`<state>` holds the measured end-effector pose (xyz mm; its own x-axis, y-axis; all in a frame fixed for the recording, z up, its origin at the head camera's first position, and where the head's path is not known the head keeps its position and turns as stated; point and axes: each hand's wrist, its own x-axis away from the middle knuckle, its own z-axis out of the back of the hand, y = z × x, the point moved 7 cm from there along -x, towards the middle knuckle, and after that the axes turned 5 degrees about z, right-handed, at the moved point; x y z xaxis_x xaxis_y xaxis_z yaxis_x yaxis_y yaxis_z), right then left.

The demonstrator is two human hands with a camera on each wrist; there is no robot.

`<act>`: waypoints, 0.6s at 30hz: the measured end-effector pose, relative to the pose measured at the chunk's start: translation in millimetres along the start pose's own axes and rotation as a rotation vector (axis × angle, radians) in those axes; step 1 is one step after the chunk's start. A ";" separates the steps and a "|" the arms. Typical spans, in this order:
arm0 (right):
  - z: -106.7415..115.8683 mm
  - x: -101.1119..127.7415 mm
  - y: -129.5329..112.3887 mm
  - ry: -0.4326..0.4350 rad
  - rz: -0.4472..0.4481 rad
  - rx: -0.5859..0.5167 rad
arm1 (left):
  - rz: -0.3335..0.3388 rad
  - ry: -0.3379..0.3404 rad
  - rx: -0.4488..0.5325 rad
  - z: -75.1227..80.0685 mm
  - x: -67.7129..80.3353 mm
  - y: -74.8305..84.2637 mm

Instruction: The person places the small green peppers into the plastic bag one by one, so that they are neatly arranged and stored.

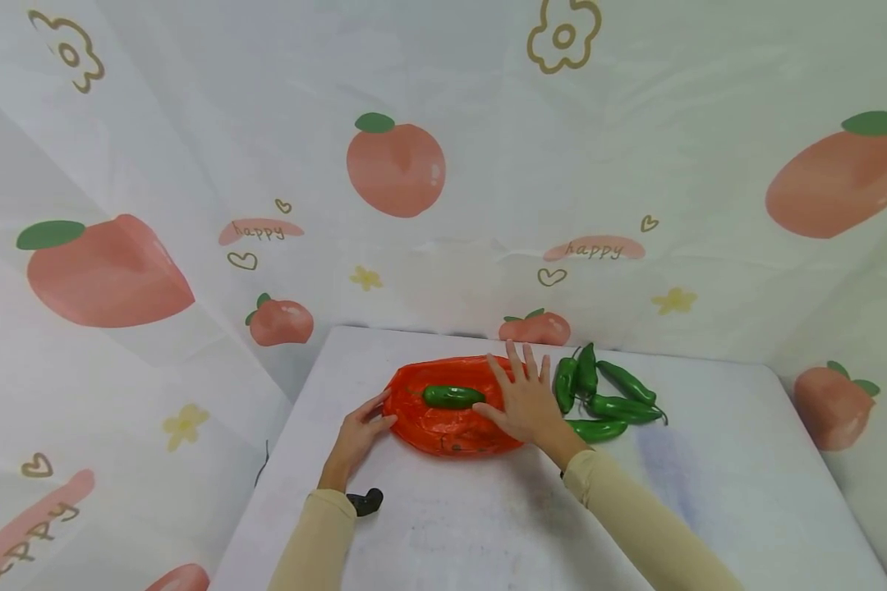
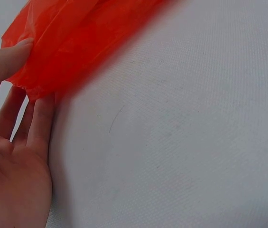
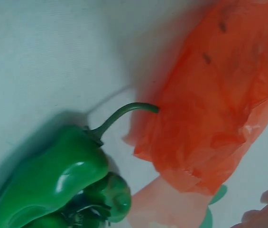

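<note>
Head: left hand point(image 1: 356, 439) pinches one bag point(image 1: 429, 433) — one pepper point(image 1: 452, 398) atop, five peppers point(image 1: 624, 409) beside — right hand point(image 1: 526, 408) spread, empty.

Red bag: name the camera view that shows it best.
The head view: it shows almost the whole red bag, though the right hand hides some of it. The left wrist view shows just a cropped part in the left hand; the right wrist view shows one end, cropped, near green peppers.
</note>
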<state>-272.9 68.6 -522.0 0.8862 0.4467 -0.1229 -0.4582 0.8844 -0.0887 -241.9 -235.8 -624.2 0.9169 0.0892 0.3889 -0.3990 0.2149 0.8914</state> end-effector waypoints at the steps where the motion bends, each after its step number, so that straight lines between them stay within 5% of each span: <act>1: -0.6 1.1 1.6 0.001 -0.004 -0.003 | -0.004 -0.003 0.001 0.0 -0.4 -0.2; 18: -4.9 20.5 28.6 0.004 -0.062 -0.016 | -0.025 -0.011 -0.001 -0.1 0.6 2.0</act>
<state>-268.1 102.4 -531.9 0.9125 0.3908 -0.1207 -0.4037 0.9080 -0.1122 -242.1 -235.3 -622.2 0.9264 0.0729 0.3694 -0.3762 0.2180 0.9005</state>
